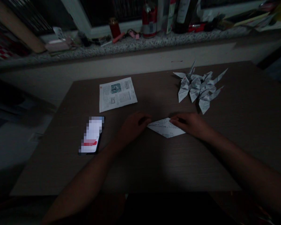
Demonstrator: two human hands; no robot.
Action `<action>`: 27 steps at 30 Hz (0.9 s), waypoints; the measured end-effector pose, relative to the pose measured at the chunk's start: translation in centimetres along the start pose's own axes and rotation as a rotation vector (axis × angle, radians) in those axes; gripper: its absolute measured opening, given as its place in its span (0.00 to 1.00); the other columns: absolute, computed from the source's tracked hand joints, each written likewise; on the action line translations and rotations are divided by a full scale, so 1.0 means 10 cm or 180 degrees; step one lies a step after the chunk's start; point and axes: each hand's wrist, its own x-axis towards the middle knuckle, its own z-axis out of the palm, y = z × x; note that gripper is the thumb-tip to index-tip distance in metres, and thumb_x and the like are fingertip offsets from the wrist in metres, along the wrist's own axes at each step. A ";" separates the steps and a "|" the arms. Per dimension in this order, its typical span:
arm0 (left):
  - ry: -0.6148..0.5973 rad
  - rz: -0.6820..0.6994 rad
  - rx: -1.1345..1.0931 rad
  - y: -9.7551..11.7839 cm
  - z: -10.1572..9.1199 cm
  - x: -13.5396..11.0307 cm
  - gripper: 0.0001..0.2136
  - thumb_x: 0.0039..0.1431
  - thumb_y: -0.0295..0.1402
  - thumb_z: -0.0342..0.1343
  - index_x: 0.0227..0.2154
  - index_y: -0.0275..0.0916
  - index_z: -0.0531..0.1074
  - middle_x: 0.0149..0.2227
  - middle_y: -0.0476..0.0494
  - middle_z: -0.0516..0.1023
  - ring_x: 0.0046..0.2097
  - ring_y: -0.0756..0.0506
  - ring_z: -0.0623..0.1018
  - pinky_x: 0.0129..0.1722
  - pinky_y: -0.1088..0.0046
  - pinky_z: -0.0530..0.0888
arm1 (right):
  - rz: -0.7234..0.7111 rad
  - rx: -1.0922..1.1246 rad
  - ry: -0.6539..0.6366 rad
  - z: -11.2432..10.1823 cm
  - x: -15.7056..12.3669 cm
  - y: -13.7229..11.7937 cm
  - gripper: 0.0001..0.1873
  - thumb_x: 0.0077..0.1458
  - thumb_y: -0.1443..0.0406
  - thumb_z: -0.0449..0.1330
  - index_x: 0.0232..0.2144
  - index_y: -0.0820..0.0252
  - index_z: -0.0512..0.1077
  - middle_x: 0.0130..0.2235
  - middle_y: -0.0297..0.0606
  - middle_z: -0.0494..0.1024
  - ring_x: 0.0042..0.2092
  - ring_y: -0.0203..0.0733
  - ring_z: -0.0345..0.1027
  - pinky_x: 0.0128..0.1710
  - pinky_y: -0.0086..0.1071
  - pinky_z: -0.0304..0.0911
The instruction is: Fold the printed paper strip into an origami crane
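A folded sheet of printed paper (165,127), diamond-shaped, lies on the dark wooden table (140,168) between my hands. My left hand (137,123) pinches its left corner between thumb and fingertips. On the other side, my right hand (188,123) is closed over the upper right edge, its fingertips pressed on the paper. Several folded paper cranes (201,86) made of printed paper stand in a cluster beyond my right hand. Farther left, a flat printed page (118,93) with pictures and text rests on the table.
A lit phone (91,136) lies left of my left forearm, its screen blurred out. Behind the table runs a granite sill (121,45) with a red can (149,20), a dark bottle (183,15), a small red jar (114,28) and other clutter. The room is dim.
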 end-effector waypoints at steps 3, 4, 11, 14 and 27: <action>0.0134 0.0622 0.0753 0.13 0.12 -0.07 0.14 0.73 0.33 0.51 0.55 0.39 0.75 0.56 0.40 0.77 0.58 0.41 0.76 0.59 0.61 0.72 | -0.0156 -0.0206 0.0154 0.04 0.01 0.00 0.13 0.67 0.58 0.57 0.38 0.58 0.79 0.36 0.41 0.83 0.36 0.45 0.76 0.37 0.35 0.66; -0.0001 0.0854 0.0914 0.17 0.17 -0.10 0.15 0.73 0.32 0.50 0.58 0.39 0.73 0.58 0.39 0.76 0.59 0.41 0.76 0.60 0.61 0.72 | -0.0201 -0.0251 0.0201 0.06 0.02 0.01 0.12 0.67 0.59 0.58 0.38 0.58 0.78 0.37 0.41 0.83 0.37 0.45 0.76 0.38 0.36 0.66; -0.0566 0.1438 0.1566 0.24 0.52 -0.24 0.20 0.76 0.31 0.44 0.67 0.35 0.61 0.69 0.34 0.66 0.70 0.39 0.65 0.67 0.60 0.66 | -0.0394 -0.0909 0.0286 0.12 -0.02 0.04 0.13 0.69 0.60 0.56 0.44 0.59 0.78 0.43 0.47 0.80 0.43 0.50 0.77 0.43 0.41 0.70; -0.0583 0.1399 0.1580 0.22 0.57 -0.26 0.22 0.77 0.36 0.42 0.69 0.36 0.58 0.70 0.33 0.63 0.72 0.39 0.63 0.68 0.60 0.64 | -0.0509 -0.1477 0.0327 0.16 -0.07 -0.02 0.18 0.71 0.61 0.52 0.54 0.61 0.76 0.53 0.53 0.79 0.53 0.58 0.74 0.51 0.48 0.70; -0.0658 0.1403 0.1212 0.17 0.60 -0.36 0.29 0.75 0.41 0.45 0.70 0.25 0.52 0.74 0.26 0.52 0.76 0.37 0.50 0.74 0.56 0.55 | -0.0872 -0.1768 -0.0077 0.38 -0.21 0.01 0.35 0.74 0.57 0.46 0.76 0.63 0.42 0.74 0.51 0.54 0.74 0.52 0.48 0.72 0.53 0.48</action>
